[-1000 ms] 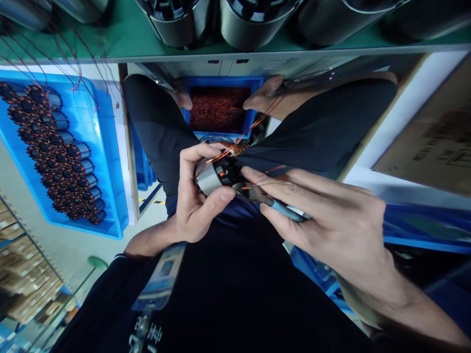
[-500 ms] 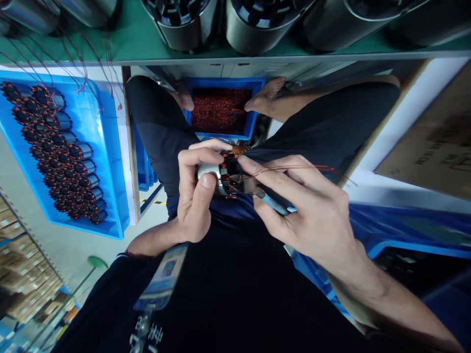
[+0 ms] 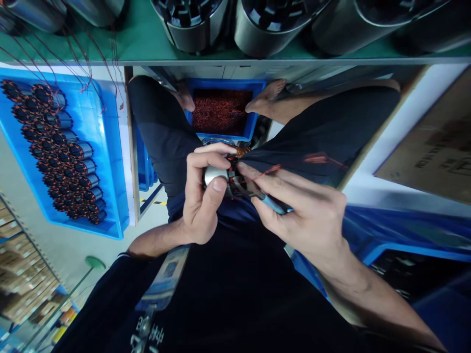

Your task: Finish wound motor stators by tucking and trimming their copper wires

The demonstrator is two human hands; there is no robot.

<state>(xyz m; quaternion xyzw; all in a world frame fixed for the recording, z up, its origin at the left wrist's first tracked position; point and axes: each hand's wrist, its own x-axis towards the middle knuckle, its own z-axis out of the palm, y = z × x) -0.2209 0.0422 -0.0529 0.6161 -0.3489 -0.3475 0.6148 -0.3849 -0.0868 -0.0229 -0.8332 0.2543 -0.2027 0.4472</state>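
My left hand [image 3: 200, 196] is wrapped round a small metal motor stator [image 3: 218, 175] with copper windings, held over my lap. My right hand [image 3: 301, 211] grips a cutting tool with a blue handle [image 3: 274, 204], its jaws at the stator's open end. Thin copper wire [image 3: 272, 170] runs from the stator across my right fingers. Below the hands, between my feet, stands a blue bin of copper wire scraps [image 3: 220, 110].
A blue tray [image 3: 106, 162] at the left holds several wound stators in rows. Large metal cylinders [image 3: 195, 22] stand on the green bench edge [image 3: 121, 44] at the top. A cardboard box [image 3: 437, 142] is at the right, and blue crates [image 3: 405, 235] sit beside my right arm.
Both hands drew slightly closer to my body with the stator. The long copper strand stretched to the right half a second ago now lies shorter and looser over my right fingers.
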